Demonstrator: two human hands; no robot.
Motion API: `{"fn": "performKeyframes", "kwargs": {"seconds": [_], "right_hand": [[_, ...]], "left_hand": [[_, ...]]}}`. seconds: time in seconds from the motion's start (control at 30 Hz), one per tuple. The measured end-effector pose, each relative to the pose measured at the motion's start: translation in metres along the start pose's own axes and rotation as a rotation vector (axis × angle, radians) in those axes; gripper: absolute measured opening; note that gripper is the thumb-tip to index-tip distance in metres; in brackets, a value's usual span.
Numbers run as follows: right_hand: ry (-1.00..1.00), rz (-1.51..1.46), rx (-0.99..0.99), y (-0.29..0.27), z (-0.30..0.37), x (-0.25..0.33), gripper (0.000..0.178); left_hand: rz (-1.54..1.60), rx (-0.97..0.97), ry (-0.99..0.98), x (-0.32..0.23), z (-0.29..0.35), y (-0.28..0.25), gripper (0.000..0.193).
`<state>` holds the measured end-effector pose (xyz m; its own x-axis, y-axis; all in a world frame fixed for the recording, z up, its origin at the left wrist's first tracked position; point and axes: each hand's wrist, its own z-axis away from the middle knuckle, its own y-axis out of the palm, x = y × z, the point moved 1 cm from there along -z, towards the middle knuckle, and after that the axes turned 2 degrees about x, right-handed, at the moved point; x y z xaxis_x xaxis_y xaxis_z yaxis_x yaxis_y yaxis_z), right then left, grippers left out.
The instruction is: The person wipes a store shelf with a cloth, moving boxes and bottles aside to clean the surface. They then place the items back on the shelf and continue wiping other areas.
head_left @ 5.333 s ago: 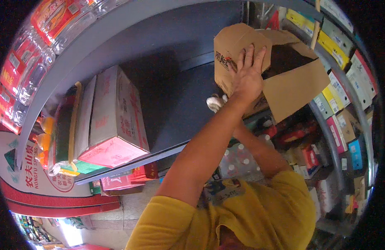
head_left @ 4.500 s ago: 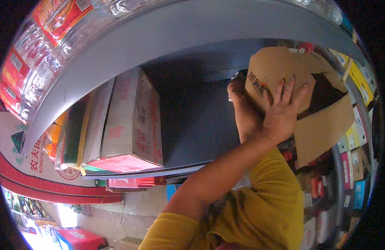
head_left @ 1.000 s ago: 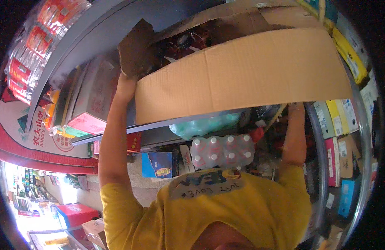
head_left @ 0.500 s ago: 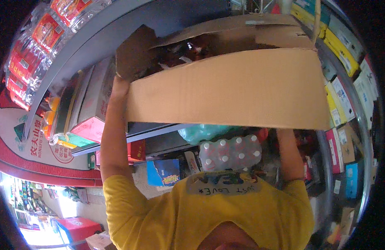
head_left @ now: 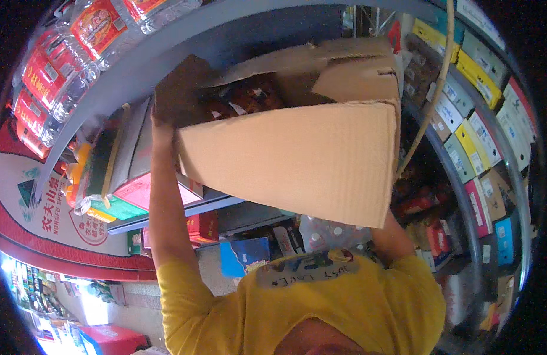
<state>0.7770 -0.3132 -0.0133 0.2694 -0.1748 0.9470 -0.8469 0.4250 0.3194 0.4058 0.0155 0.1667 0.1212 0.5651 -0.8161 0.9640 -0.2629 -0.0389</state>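
A large open cardboard box (head_left: pixel 291 160) is held up in front of my chest, tilted, its right end nearer to me. Inside lie dark red-brown shiny packets (head_left: pixel 249 97), partly in shadow. At the box's left end, beside a raised dark flap (head_left: pixel 181 86), is my left hand (head_left: pixel 159 118), closed on that edge; its fingers are mostly hidden. My right forearm (head_left: pixel 394 239) goes up under the box's near right corner. The right hand itself is behind the cardboard, bearing that end.
A grey metal shelf (head_left: pixel 273 29) runs behind the box, with cartons (head_left: pixel 131 148) at its left. Plastic-wrapped bottles (head_left: pixel 332 234) stand below. Large red-labelled bottles (head_left: pixel 99 26) are upper left. Stacked small boxes (head_left: pixel 474 142) line the right, near a thin pole (head_left: pixel 430 112).
The box's right end has swung toward me and to the left. My right arm has drawn in with it, while my left hand stays at the left end, slightly farther left.
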Motion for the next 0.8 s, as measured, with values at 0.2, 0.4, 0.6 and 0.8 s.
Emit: {"fn": "performKeyframes", "kwargs": {"seconds": [0.2, 0.4, 0.6, 0.8], "right_hand": [[-0.005, 0.061, -0.053, 0.007, 0.020, -0.005, 0.046], [0.012, 0.161, 0.045, 0.042, 0.041, -0.019, 0.047], [0.042, 0.238, 0.186, 0.073, 0.077, -0.031, 0.047], [0.192, 0.256, 0.156, 0.016, 0.090, -0.021, 0.048]], "left_hand": [[-0.542, 0.149, 0.346, -0.087, 0.108, 0.081, 0.049], [-0.748, 0.270, 0.534, -0.141, 0.136, 0.150, 0.037], [-0.683, 0.244, 0.780, -0.119, 0.132, 0.159, 0.019], [-0.640, 0.257, 0.854, -0.111, 0.151, 0.155, 0.019]]}}
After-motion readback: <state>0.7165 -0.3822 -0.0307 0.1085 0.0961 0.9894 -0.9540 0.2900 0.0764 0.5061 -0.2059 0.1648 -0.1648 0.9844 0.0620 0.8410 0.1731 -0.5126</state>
